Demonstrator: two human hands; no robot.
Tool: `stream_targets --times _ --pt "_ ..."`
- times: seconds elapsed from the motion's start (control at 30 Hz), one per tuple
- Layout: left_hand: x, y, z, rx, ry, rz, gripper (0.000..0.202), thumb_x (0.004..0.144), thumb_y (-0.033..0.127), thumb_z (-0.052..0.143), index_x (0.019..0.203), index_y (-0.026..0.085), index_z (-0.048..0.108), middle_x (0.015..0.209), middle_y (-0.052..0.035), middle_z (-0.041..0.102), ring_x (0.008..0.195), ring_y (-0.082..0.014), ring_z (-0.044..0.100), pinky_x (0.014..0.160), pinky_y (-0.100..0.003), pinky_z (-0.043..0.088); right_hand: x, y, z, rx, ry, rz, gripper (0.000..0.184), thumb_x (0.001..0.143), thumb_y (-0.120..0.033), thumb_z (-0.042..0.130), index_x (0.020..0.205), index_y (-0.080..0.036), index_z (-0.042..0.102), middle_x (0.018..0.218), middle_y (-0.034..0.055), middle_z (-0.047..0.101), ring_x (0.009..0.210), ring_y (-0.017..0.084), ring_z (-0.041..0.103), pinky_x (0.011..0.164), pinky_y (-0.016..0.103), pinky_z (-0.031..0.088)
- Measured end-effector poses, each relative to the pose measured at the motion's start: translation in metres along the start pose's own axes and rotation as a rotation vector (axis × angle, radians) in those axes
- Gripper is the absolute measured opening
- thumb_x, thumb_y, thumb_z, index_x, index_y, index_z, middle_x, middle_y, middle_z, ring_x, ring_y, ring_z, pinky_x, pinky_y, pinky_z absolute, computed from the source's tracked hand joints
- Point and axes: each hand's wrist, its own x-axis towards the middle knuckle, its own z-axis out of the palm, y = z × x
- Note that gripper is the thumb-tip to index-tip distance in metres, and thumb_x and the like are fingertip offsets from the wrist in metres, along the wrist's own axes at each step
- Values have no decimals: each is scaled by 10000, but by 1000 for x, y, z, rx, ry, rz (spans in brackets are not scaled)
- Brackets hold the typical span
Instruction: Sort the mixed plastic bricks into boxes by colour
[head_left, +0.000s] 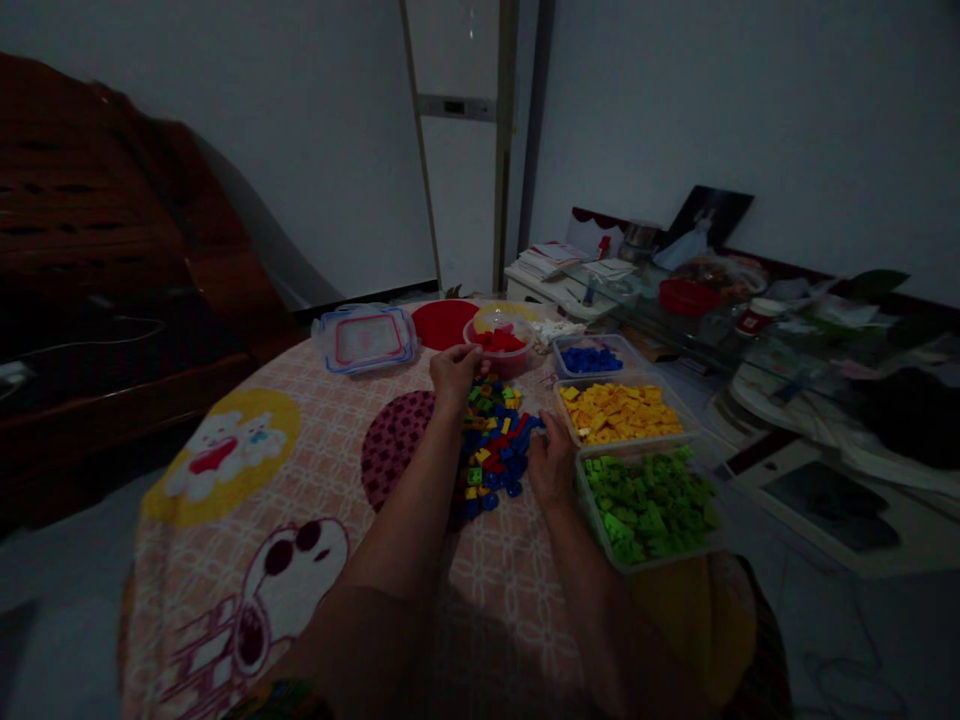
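Observation:
My left hand is at the near rim of a round clear tub that holds red toy bricks. Its fingers are pinched together, and what they hold, if anything, is too small to make out. Below it lies a mixed pile of toy bricks in blue, red, yellow and green. At the pile's right edge, my right hand has its thumb and fingers closed around a blue toy brick. Sorted blue bricks, yellow bricks and green bricks fill clear boxes beside this hand.
A clear lid with a blue edge and a red round lid lie at the table's far side. The patterned tablecloth covers a round table. A wooden bench stands left; a cluttered glass table stands right.

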Motion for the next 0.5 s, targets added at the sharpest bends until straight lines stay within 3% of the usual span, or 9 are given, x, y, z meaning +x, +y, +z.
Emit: stream_targets --times 0.17,0.37,0.5 --pt "0 -2 2 -35 -6 -36 127 705 168 715 810 96 705 566 12 658 487 -87 593 554 -214 527 0 -2 -1 -11 -17 10 465 869 -213 426 1247 -77 660 1274 195 661 1238 267 579 1111 423 419" --pt "3 -4 12 -118 -45 -115 280 727 92 700 1006 82 721 824 -80 753 842 -151 725 847 -281 575 -1 -4 -1 -1 -11 12 448 872 -212 437 1247 -108 658 1275 178 664 1246 263 572 1121 439 408" --pt "4 -5 11 -137 -95 -86 329 720 120 732 1046 85 709 930 -106 759 948 -175 719 909 -303 560 -1 -5 -2 14 -28 33 450 867 -205 445 1248 -92 655 1293 197 651 1257 277 563 1128 455 399"
